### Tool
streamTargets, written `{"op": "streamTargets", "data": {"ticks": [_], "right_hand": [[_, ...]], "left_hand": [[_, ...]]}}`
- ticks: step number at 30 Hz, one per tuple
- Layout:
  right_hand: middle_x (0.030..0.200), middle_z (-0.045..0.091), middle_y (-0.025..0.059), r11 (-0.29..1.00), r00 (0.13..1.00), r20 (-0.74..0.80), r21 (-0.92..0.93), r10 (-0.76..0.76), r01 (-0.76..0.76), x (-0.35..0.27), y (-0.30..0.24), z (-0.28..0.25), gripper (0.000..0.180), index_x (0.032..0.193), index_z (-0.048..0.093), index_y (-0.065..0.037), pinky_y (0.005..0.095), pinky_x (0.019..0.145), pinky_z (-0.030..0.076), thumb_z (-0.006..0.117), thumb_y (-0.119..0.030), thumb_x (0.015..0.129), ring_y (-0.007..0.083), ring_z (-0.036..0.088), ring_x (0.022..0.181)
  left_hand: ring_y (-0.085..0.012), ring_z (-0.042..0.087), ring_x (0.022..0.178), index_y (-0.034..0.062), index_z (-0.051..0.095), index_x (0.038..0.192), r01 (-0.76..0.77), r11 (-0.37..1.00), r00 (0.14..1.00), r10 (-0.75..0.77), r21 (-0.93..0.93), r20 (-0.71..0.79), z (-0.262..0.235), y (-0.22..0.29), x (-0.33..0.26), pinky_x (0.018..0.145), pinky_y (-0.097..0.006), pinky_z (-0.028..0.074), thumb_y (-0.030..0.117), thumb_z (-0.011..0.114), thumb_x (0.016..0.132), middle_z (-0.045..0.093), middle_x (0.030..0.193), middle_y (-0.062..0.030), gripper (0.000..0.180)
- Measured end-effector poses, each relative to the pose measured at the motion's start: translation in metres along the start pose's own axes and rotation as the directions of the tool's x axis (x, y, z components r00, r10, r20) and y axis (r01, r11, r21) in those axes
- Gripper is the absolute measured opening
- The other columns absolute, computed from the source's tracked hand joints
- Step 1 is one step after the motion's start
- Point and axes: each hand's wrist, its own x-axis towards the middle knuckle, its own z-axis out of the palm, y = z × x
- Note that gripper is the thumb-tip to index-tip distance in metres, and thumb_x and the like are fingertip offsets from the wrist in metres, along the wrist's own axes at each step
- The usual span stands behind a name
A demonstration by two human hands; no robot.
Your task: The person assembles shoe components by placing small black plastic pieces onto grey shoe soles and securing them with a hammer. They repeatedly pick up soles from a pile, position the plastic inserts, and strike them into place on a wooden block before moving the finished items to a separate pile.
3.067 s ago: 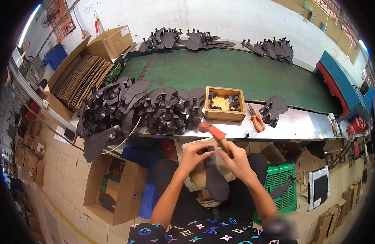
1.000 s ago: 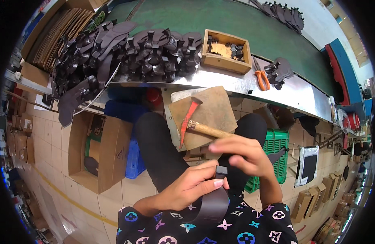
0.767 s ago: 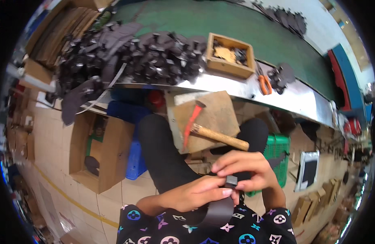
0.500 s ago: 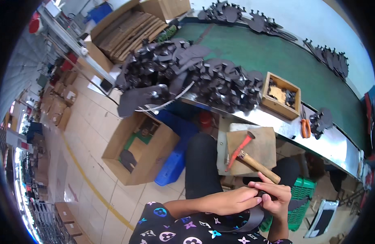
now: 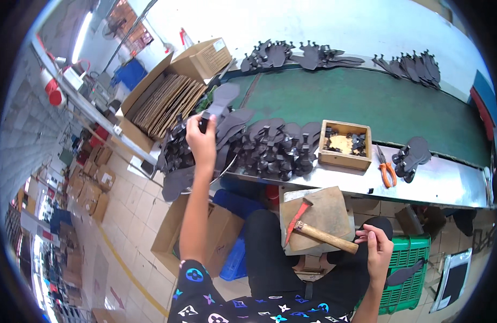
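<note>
My left hand [image 5: 201, 141] reaches up to the far-left pile, its fingers closed around the black heel end of a dark grey shoe sole [image 5: 225, 96]. The sole's broad end points up and away. Under and beside it lie heaped shoe soles with black heels [image 5: 278, 142]. My right hand [image 5: 379, 248] is over my right knee, fingers loosely bent and apart, with nothing seen in it. Close by, a hammer [image 5: 326, 237] with a red head and wooden handle rests on a board [image 5: 334, 207] between my knees.
On the metal-edged bench stand a wooden box [image 5: 343, 160] of small black parts, orange-handled pliers [image 5: 387, 173] and a few soles [image 5: 413, 156]. More soles [image 5: 415, 70] line the wall. A green crate [image 5: 407, 293] is at right; a cardboard box [image 5: 168, 229] sits lower left.
My hands were together at my lap on a dark sole. The left has moved up and left to the pile; the right has parted from it and opened. The view has shifted.
</note>
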Motion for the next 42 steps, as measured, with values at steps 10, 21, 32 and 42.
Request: {"op": "streamTargets", "data": {"ticks": [10, 21, 32, 42], "right_hand": [[0.085, 0.074, 0.0131, 0.988, 0.987, -0.159, -0.154, 0.006, -0.03, 0.024, 0.023, -0.041, 0.021, 0.108, 0.067, 0.003, 0.0275, 0.065, 0.054, 0.054, -0.011, 0.1, 0.0151, 0.07, 0.068], [0.111, 0.062, 0.017, 0.633, 0.957, 0.073, -0.735, -0.28, 0.242, 0.141, 0.111, -0.022, 0.018, 0.105, 0.066, -0.002, 0.0409, 0.074, 0.054, 0.064, -0.012, 0.091, 0.034, 0.065, 0.081], [0.092, 0.066, 0.0078, 0.897, 0.949, -0.309, 0.435, 0.067, 0.078, 0.048, 0.045, -0.091, 0.019, 0.114, 0.062, 0.003, 0.0275, 0.068, 0.054, 0.059, -0.009, 0.098, 0.0148, 0.063, 0.076], [0.09, 0.06, 0.0065, 0.939, 0.819, -0.538, 0.345, 0.202, -0.005, -0.076, 0.037, -0.132, 0.021, 0.116, 0.057, 0.004, 0.0267, 0.065, 0.052, 0.06, -0.006, 0.097, 0.0121, 0.06, 0.08]], "left_hand": [[-0.0399, 0.066, 0.093, 0.0055, 0.068, 0.094, -0.292, 0.857, 0.902, 0.098, 0.424, 0.421, 0.038, -0.13, 0.07, 0.078, -0.05, 0.05, 0.016, 0.068, 0.08, 0.069, 0.094, -0.0206, 0.017], [-0.0286, 0.062, 0.112, 0.0115, 0.062, 0.115, -0.603, 0.505, 0.6, -0.223, 0.618, 0.768, 0.01, -0.114, 0.074, 0.102, -0.055, 0.036, 0.026, 0.088, 0.064, 0.067, 0.114, -0.008, 0.06], [-0.0395, 0.062, 0.109, 0.0003, 0.064, 0.116, -0.171, 0.819, 0.413, 0.564, -0.547, 0.715, 0.155, 0.246, -0.105, 0.095, -0.043, 0.048, 0.014, 0.067, 0.086, 0.067, 0.116, -0.02, 0.033], [-0.0353, 0.065, 0.105, 0.0045, 0.07, 0.106, 0.075, 0.969, 0.367, 0.194, -0.236, 0.91, 0.391, 0.365, -0.217, 0.099, -0.055, 0.039, 0.042, 0.075, 0.078, 0.069, 0.111, -0.0167, 0.047]]}}
